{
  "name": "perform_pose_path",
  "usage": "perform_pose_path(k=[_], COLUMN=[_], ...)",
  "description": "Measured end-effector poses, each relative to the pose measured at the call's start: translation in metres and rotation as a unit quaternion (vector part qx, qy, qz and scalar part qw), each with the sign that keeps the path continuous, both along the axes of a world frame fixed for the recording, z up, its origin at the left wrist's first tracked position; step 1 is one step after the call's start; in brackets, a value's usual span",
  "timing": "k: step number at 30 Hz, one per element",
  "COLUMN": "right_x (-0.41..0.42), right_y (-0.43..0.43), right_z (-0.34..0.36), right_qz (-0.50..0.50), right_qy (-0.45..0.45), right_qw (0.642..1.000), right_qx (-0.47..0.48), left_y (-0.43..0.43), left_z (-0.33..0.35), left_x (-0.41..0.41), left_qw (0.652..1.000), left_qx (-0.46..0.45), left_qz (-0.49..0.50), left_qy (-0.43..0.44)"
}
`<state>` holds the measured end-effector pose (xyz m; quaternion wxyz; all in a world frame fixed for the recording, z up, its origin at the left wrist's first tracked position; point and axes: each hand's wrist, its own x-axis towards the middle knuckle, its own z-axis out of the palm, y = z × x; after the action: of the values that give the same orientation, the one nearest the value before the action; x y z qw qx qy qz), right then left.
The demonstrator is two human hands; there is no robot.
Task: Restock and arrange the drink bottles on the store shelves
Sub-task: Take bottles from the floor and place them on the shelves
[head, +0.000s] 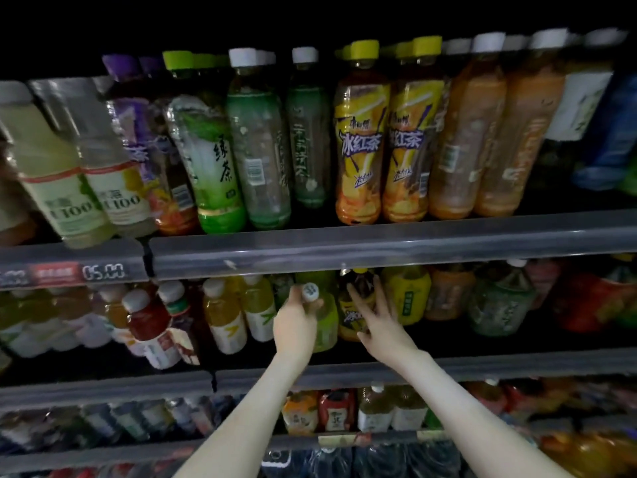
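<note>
Now: both hands at the middle shelf

Now, watching from my remote seat, I saw both bare arms reaching up from the bottom of the frame to the middle shelf (517,365), just below centre. The left hand (296,322) had its grip closed, with the fingers curled round the neck and shoulder of a white-capped bottle (327,324) that had a yellow-green label. Its cap was tipped toward the camera. That bottle sat at the shelf's front, slightly left of centre.

Just beside it on the right stood a dark iced-tea bottle (348,322) with a yellow cap tucked under the rail above. The right hand (382,326) lay against it with fingers straight and spread. That grip was open, touching the bottle's front and side but not wrapped round it.

Further left on the same shelf a red-drink bottle (148,319) leaned sideways, next to upright yellow juice bottles (224,315).

Across the upper half of the frame the upper shelf (379,246) carried a full row. From the left I made out pale lemon bottles (65,188), a green tea bottle (210,167), two yellow-labelled iced teas (362,143) and orange bottles (458,143). A price tag (103,271) showed on its rail at left. Small bottles (375,408) lined the lower shelf between my forearms.
</note>
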<state>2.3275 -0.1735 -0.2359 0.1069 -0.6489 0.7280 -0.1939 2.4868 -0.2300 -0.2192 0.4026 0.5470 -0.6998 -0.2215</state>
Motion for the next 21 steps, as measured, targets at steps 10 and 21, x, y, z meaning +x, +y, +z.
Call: perform_pose_path(k=[10, 21], right_x=[0.000, 0.049], right_y=[-0.017, -0.004], right_z=[-0.013, -0.016], right_qz=[-0.001, -0.016], right_qy=[0.122, 0.121], right_qw=[0.992, 0.984], right_qx=[0.012, -0.133], left_y=[-0.031, -0.020], left_z=[-0.029, -0.037], left_x=[0.007, 0.024], left_qw=[0.974, 0.990], left_qx=[0.119, 0.067], left_qz=[-0.074, -0.099], left_qy=[-0.178, -0.072])
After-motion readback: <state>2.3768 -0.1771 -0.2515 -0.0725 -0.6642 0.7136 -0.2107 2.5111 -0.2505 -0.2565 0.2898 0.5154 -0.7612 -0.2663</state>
